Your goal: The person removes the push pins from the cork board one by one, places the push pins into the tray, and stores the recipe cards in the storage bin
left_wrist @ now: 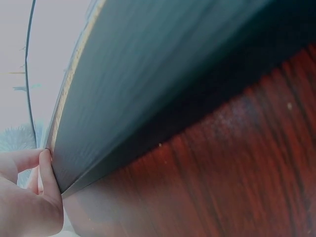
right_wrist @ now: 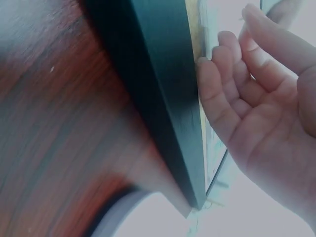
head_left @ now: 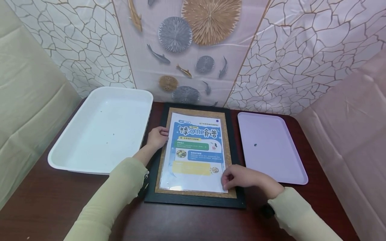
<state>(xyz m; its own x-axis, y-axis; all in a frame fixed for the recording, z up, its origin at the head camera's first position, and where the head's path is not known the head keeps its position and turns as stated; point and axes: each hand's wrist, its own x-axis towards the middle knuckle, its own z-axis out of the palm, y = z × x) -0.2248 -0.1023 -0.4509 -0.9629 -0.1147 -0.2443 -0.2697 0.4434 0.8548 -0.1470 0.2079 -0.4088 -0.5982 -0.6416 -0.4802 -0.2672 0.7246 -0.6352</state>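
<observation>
Loosely curled fingers (right_wrist: pixel 212 91) at the sheet (head_left: pixel 196 154)

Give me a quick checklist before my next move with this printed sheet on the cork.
1. Sheet within the cork: ok, cork shows on all sides.
2. Sheet's lower left corner fastened: not ok, no fastener shows there.
3. Right hand at the sheet's lower right corner: ok.
4. Left hand gripping the sheet: cannot tell, its fingertips are by the left edge.
5. Dark piece on the purple tray within right-hand reach: ok, seemingly.
</observation>
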